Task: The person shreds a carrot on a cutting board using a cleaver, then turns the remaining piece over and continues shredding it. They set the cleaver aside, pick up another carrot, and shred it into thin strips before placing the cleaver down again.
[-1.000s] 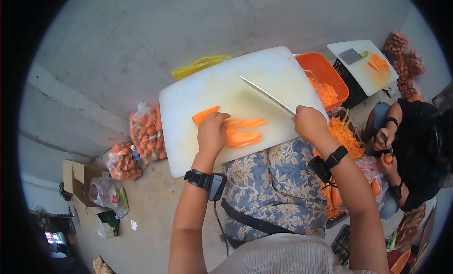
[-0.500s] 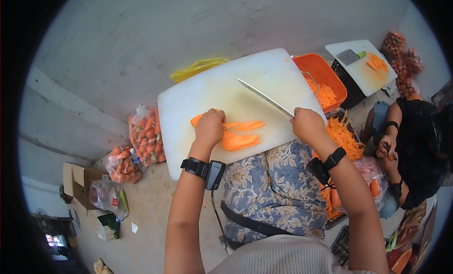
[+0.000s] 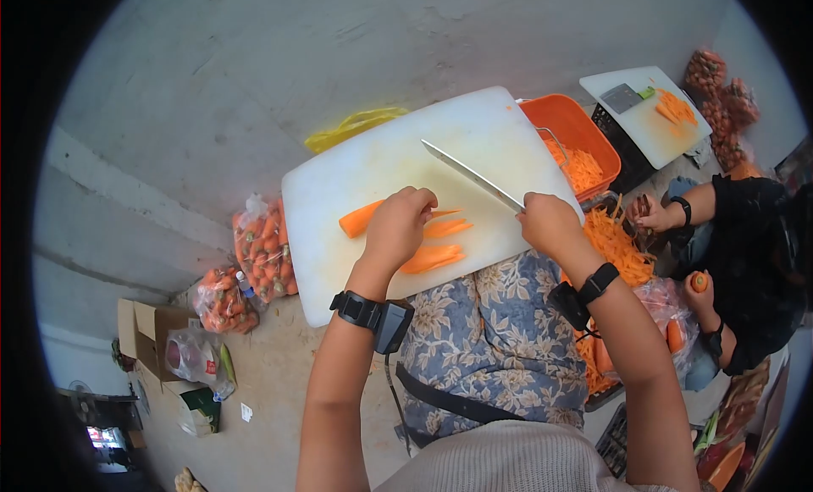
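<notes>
A white cutting board point(image 3: 381, 157) rests on my lap. My left hand point(image 3: 396, 228) presses down on a peeled carrot piece point(image 3: 357, 220) that sticks out to its left. Several flat carrot slices point(image 3: 434, 257) lie just right of that hand. My right hand point(image 3: 549, 223) grips the handle of a long knife point(image 3: 471, 175), whose blade is raised over the board and points toward the far left, clear of the carrot.
An orange basket point(image 3: 578, 133) with carrot shreds stands right of the board. A second person point(image 3: 745, 246) sits at the right holding a carrot, beside another white board point(image 3: 648, 124). Bags of carrots point(image 3: 264, 245) and a cardboard box point(image 3: 140, 318) lie on the floor at left.
My left hand has slid right along the carrot piece, baring more of its left end. The knife stays raised. The other person's hand has reached toward the shredded carrot.
</notes>
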Tool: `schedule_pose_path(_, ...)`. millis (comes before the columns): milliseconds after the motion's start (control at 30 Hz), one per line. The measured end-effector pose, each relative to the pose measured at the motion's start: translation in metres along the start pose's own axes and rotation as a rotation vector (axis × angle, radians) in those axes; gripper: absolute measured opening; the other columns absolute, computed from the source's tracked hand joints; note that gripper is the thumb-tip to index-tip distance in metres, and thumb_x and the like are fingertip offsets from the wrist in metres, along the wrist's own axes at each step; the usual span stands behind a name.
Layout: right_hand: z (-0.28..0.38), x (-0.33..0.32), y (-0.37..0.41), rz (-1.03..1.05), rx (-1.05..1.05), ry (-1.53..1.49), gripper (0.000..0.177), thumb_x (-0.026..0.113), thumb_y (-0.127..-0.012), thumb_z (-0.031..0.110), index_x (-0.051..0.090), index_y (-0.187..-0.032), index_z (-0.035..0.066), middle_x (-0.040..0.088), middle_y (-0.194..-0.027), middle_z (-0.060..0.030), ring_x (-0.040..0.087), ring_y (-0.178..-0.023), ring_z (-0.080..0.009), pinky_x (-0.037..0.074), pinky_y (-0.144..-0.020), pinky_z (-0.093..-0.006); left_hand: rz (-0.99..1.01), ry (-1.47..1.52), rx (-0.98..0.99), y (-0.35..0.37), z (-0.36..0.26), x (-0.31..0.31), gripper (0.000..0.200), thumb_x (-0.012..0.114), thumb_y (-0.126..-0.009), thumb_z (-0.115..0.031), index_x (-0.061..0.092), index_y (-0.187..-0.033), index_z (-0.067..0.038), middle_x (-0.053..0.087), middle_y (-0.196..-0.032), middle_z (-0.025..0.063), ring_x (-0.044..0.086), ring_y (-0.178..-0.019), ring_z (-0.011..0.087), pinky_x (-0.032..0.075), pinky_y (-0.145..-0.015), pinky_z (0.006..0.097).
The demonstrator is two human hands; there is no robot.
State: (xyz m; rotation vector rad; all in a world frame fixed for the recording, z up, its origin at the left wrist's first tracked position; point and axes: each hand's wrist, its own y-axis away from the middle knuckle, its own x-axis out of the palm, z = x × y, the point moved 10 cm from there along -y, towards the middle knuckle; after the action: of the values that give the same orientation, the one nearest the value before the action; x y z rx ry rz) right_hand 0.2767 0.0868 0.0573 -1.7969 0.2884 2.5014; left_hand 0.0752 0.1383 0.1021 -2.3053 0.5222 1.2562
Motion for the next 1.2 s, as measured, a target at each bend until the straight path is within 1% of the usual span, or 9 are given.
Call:
schedule_pose_path(133, -0.001, 0.000, 0.003, -0.032, -0.013, -0.013, 0.016, 0.065, -0.082, 0.016, 0.065, -0.087, 0.001, 0.068, -0.084, -0.0189, 0.066, -0.083, -0.0353, 0.052, -0.072, -0.0433, -0.098, -0.070, 0.133, 0.030, -0.022, -0.010, 0.012, 0.065, -0.078, -0.003, 0.066, -0.090, -0.004, 0.063, -0.085, 0.0109, 0.061, -0.080, 0.0295, 0.049, -0.072, 0.0386)
schedule_pose_path(333, 0.004, 0.000, 0.001, -0.027, -0.044, 0.017, 0.015, 0.065, -0.081, 0.015, 0.066, -0.086, 0.001, 0.068, -0.084, -0.0193, 0.066, -0.082, -0.0357, 0.052, -0.071, -0.0437, -0.139, -0.021, 0.066, 0.076, -0.005, 0.009, 0.014, 0.069, -0.076, -0.007, 0.067, -0.090, -0.005, 0.062, -0.089, 0.0099, 0.060, -0.084, 0.0291, 0.050, -0.073, 0.0379)
schedule_pose_path(500, 0.005, 0.002, 0.001, -0.018, -0.029, 0.039, 0.015, 0.064, -0.082, 0.015, 0.066, -0.087, 0.001, 0.068, -0.085, -0.0194, 0.066, -0.083, -0.0358, 0.053, -0.072, -0.0435, -0.246, -0.092, 0.074, 0.076, -0.011, -0.011, 0.036, 0.080, -0.065, -0.014, 0.065, -0.096, -0.005, 0.062, -0.096, 0.0095, 0.059, -0.092, 0.0316, 0.048, -0.083, 0.0388)
schedule_pose_path(600, 0.004, 0.001, 0.000, -0.015, -0.019, 0.040, 0.016, 0.064, -0.082, 0.017, 0.066, -0.087, 0.001, 0.068, -0.086, -0.0195, 0.066, -0.083, -0.0359, 0.053, -0.073, -0.0435, -0.148, -0.039, 0.109, 0.066, -0.005, -0.006, 0.047, 0.084, -0.059, -0.018, 0.064, -0.100, -0.005, 0.062, -0.100, 0.0100, 0.058, -0.097, 0.0323, 0.046, -0.087, 0.0401)
schedule_pose_path(667, 0.002, 0.000, -0.001, -0.013, -0.012, 0.039, 0.017, 0.064, -0.082, 0.017, 0.066, -0.087, 0.001, 0.068, -0.087, -0.0196, 0.066, -0.084, -0.0359, 0.053, -0.073, -0.0434, 0.065, -0.079, 0.034, 0.061, 0.011, 0.016, 0.048, 0.084, -0.059, -0.020, 0.064, -0.101, -0.005, 0.062, -0.100, 0.0106, 0.057, -0.099, 0.0315, 0.046, -0.087, 0.0403)
schedule_pose_path(767, -0.001, 0.001, -0.004, 0.006, 0.006, 0.033, 0.018, 0.065, -0.082, 0.019, 0.066, -0.087, 0.002, 0.068, -0.087, -0.0196, 0.066, -0.085, -0.0362, 0.052, -0.074, -0.0436, 0.150, -0.097, -0.054, 0.060, 0.018, 0.017, 0.048, 0.083, -0.061, -0.021, 0.064, -0.102, -0.005, 0.062, -0.099, 0.0106, 0.057, -0.098, 0.0306, 0.047, -0.087, 0.0395)
schedule_pose_path(1000, -0.002, 0.000, -0.004, 0.011, 0.034, 0.036, 0.019, 0.066, -0.082, 0.020, 0.067, -0.087, 0.002, 0.068, -0.088, -0.0195, 0.066, -0.086, -0.0363, 0.052, -0.075, -0.0438, 0.169, -0.095, -0.074, 0.067, 0.017, 0.020, 0.044, 0.080, -0.067, -0.019, 0.065, -0.106, -0.007, 0.061, -0.099, 0.0106, 0.057, -0.099, 0.0306, 0.046, -0.088, 0.0386)
schedule_pose_path(1067, -0.001, 0.001, -0.004, 0.013, 0.037, 0.043, 0.019, 0.066, -0.082, 0.020, 0.067, -0.087, 0.002, 0.068, -0.088, -0.0196, 0.066, -0.086, -0.0363, 0.052, -0.075, -0.0438, 0.069, -0.060, 0.043, 0.069, 0.005, 0.014, 0.042, 0.077, -0.070, -0.016, 0.065, -0.109, -0.006, 0.060, -0.102, 0.0110, 0.056, -0.101, 0.0308, 0.046, -0.090, 0.0391)
schedule_pose_path(1200, -0.001, 0.002, -0.005, 0.000, 0.014, 0.048, 0.021, 0.066, -0.082, 0.021, 0.067, -0.086, 0.000, 0.068, -0.086, -0.0208, 0.065, -0.084, -0.0372, 0.052, -0.075, -0.0446, 0.112, -0.045, -0.003, 0.070, 0.012, 0.023, 0.041, 0.075, -0.071, -0.014, 0.064, -0.110, -0.006, 0.059, -0.105, 0.0112, 0.055, -0.104, 0.0307, 0.046, -0.091, 0.0392)
